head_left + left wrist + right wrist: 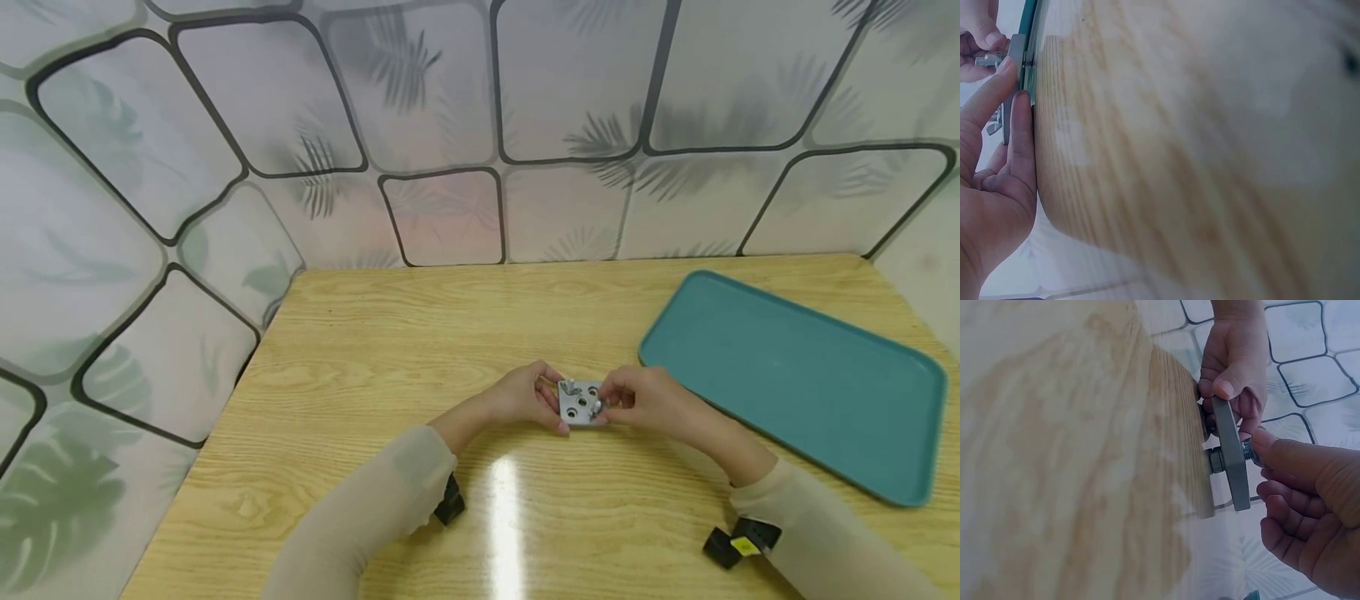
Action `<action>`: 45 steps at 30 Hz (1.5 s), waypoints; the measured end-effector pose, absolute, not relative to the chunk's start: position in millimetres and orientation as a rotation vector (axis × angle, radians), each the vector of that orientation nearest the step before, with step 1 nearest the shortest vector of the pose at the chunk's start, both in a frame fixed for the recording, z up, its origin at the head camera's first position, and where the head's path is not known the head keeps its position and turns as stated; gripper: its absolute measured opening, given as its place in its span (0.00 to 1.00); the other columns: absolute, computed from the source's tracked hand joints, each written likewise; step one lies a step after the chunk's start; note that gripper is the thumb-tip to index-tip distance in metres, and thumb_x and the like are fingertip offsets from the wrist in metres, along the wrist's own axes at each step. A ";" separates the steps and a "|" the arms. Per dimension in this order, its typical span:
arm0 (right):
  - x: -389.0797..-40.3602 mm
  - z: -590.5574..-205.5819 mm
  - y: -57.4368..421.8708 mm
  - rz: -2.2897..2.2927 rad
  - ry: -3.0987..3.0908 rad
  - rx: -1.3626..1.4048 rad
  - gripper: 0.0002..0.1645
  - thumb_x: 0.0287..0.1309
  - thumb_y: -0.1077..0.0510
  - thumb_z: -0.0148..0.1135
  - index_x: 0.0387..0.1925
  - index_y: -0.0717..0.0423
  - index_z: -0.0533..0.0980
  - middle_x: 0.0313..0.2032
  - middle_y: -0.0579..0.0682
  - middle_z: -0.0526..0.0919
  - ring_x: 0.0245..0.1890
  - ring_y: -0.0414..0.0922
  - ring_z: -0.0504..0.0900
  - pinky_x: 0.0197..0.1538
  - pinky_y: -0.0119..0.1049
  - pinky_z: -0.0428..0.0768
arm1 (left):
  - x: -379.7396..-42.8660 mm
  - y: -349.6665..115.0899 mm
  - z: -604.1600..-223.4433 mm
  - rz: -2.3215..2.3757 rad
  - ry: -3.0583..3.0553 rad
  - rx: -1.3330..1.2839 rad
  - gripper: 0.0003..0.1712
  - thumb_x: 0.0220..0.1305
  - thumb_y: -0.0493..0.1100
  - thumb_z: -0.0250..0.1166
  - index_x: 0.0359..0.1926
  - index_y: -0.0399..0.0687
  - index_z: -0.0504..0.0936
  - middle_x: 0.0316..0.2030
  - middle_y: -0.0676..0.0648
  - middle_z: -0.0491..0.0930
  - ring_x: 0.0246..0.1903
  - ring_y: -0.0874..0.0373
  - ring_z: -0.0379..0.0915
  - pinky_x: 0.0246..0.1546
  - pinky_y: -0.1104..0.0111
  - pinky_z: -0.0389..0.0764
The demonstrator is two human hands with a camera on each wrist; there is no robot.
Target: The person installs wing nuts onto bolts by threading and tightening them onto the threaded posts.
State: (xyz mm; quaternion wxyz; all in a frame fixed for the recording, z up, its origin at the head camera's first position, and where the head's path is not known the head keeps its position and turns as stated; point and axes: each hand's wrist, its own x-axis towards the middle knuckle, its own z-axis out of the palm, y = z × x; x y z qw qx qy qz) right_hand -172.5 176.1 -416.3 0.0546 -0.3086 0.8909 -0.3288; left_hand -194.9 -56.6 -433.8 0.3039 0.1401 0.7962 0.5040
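A small grey metal plate (580, 418) with several round holes is held just above the table. My left hand (521, 396) grips its left edge, thumb on the near side and fingers behind. A bolt with a wing nut (572, 387) stands at the plate's upper left corner. At the lower right, my right hand (648, 402) pinches a second wing nut (1254, 453) on its threaded bolt. Seen edge-on in the right wrist view, the plate stands between the hands, with a round bolt head (1215, 460) on its underside. Fingertips partly cover the second wing nut.
A teal tray (787, 379) lies at the right of the wooden table (397, 333), behind my right forearm. A patterned cloth wall (442, 92) rises along the back and left edges. Black wrist devices (450, 502) sit under both sleeves.
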 end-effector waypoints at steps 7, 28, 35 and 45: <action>-164.8 -416.6 180.9 -0.991 2.672 -0.982 0.09 0.46 0.57 0.73 0.27 0.51 0.78 0.21 0.36 0.74 0.22 0.30 0.67 0.24 0.28 0.70 | -194.2 -56.6 -433.7 1.335 2.113 0.377 0.39 0.41 0.34 0.77 0.55 0.40 0.68 0.32 0.48 0.81 0.32 0.60 0.77 0.35 0.72 0.77; -173.2 -420.4 175.1 -0.958 2.750 -0.909 0.16 0.42 0.57 0.75 0.34 0.56 0.79 0.27 0.42 0.80 0.24 0.32 0.72 0.27 0.29 0.73 | -195.6 -55.8 -433.0 1.326 2.121 0.376 0.39 0.41 0.34 0.78 0.55 0.40 0.68 0.32 0.48 0.81 0.31 0.60 0.77 0.35 0.72 0.76; -171.7 -417.9 176.1 -0.939 2.733 -0.885 0.12 0.44 0.56 0.74 0.31 0.54 0.79 0.24 0.39 0.78 0.23 0.32 0.69 0.25 0.29 0.72 | -195.1 -55.5 -432.2 1.328 2.120 0.372 0.39 0.41 0.34 0.78 0.55 0.40 0.68 0.32 0.48 0.80 0.31 0.60 0.77 0.35 0.72 0.77; -164.6 -414.8 181.0 -0.939 2.689 -0.986 0.10 0.45 0.57 0.73 0.28 0.52 0.79 0.23 0.36 0.76 0.23 0.30 0.69 0.26 0.28 0.72 | -194.0 -55.8 -431.2 1.330 2.122 0.358 0.39 0.41 0.33 0.77 0.55 0.39 0.68 0.33 0.46 0.81 0.32 0.58 0.76 0.36 0.72 0.76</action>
